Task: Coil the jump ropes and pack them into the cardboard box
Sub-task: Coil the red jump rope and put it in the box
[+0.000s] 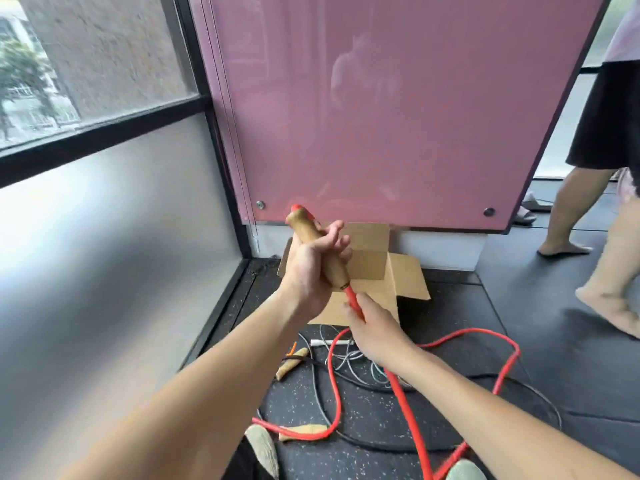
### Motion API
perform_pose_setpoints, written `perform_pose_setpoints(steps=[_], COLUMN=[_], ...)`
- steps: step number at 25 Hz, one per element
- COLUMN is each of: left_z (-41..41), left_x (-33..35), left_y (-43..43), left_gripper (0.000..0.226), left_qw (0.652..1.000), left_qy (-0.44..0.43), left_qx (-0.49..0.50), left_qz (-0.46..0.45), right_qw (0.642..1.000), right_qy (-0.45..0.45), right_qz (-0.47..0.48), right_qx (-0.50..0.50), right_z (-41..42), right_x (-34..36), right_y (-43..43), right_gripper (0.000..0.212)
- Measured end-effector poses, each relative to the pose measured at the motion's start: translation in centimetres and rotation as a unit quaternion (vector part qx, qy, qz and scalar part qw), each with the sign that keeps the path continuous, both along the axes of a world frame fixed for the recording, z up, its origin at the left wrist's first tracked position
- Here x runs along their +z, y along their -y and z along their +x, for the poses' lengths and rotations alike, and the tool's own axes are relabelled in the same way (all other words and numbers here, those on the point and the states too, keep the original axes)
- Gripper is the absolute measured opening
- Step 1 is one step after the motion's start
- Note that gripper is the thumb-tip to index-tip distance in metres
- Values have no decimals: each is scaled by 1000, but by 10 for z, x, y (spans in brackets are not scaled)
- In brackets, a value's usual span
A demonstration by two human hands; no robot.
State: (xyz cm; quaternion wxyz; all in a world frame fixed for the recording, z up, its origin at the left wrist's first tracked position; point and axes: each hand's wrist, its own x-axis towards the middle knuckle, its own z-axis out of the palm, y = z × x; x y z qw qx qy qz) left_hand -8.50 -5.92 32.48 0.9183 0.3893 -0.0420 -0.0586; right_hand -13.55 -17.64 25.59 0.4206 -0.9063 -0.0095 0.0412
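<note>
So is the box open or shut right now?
Open. The cardboard box sits on the floor with its flaps spread outward, one lying flat to the right. The left hand hides part of it, so I cannot tell what is inside.

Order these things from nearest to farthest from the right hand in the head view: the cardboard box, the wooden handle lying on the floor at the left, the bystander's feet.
From the right hand:
1. Cardboard box, just beyond it.
2. Wooden handle, lower left on the floor.
3. Bystander's feet, far right.

No text, label, brand, number or sign can be read anywhere: the box (370, 261) beyond the hands shows plain cardboard, and the handle (320, 252) in the left hand (311, 271) is unmarked.
</note>
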Motion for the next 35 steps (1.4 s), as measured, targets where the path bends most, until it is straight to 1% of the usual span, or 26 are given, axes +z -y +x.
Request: perform_pose_setpoints(steps=[3, 5, 7, 9, 10, 11, 12, 14, 15, 17, 18, 19, 20, 21, 22, 23, 24, 25, 27, 29, 30, 31, 32, 34, 35], left_z=[17, 31, 44, 51, 52, 54, 56, 57, 57, 57, 57, 58, 61, 65, 68, 70, 71, 68, 59, 46, 39, 31, 24, 13, 8], left_x=[-30, -24, -11, -8, -8, -9, -10, -7, -6, -7, -7, -8, -10, -14, -19, -26, -33, -36, -37, -25, -20, -15, -13, -11, -9], left_y=[3, 5, 2, -2, -4, -6, -7, -7, -5, 1, 2, 0, -4, -9, -14, -19, -21, -21, -17, -9, -5, 0, 5, 12, 14], left_gripper=[21, 18, 15, 15, 16, 19, 23, 30, 30, 23, 20, 18, 15, 11, 10, 10, 10, 11, 14, 31, 45, 57, 62, 54, 50], left_qw=[996, 994, 991, 979, 973, 971, 976, 990, 993, 992, 988, 980, 962, 935, 900, 865, 836, 821, 797, 761, 751, 748, 751, 771, 787], left_qy=[-52, -65, -41, -4, 12, 15, -1, -52, -59, -44, -25, 7, 47, 89, 124, 148, 152, 143, 128, 108, 80, 48, 22, 16, 28], left_qx=[67, 87, 113, 143, 152, 155, 149, 108, 94, 109, 131, 154, 169, 169, 157, 129, 86, 33, -77, -188, -254, -322, -382, -467, -493], left_qz=[-16, -1, 57, 142, 172, 182, 161, 76, 51, 48, 75, 129, 208, 299, 386, 462, 519, 551, 585, 612, 605, 578, 538, 432, 370], right_qw=[998, 998, 999, 998, 998, 997, 995, 990, 988, 989, 990, 991, 991, 990, 990, 988, 983, 977, 967, 958, 953, 947, 941, 931, 931], right_qy=[-36, -37, -35, -40, -44, -52, -64, -82, -80, -56, -43, -28, -6, 21, 50, 81, 110, 135, 177, 220, 235, 249, 265, 285, 265], right_qz=[-35, -33, -30, -40, -48, -58, -73, -102, -108, -97, -88, -89, -100, -113, -122, -130, -144, -162, -176, -157, -148, -147, -149, -128, -106], right_qx=[35, 34, 18, 11, 11, 15, 24, 55, 73, 96, 100, 99, 91, 77, 57, 36, 14, -8, -51, -97, -121, -138, -148, -190, -227], right_z=[5, 10, 15, 19, 20, 20, 20, 15, 12, 4, 3, 3, 5, 8, 12, 15, 17, 21, 30, 40, 45, 50, 55, 66, 74], right_x=[-7, 2, 18, 35, 42, 45, 46, 42, 37, 34, 34, 36, 39, 42, 45, 48, 50, 51, 53, 54, 54, 54, 53, 51, 47], right_y=[-16, -17, -10, 1, 6, 9, 11, 10, 7, -1, -3, -2, 1, 6, 13, 19, 25, 30, 41, 55, 62, 69, 75, 89, 99], right_gripper=[17, 14, 13, 16, 18, 20, 22, 24, 25, 25, 25, 25, 24, 21, 17, 13, 11, 11, 17, 22, 25, 27, 29, 26, 22])
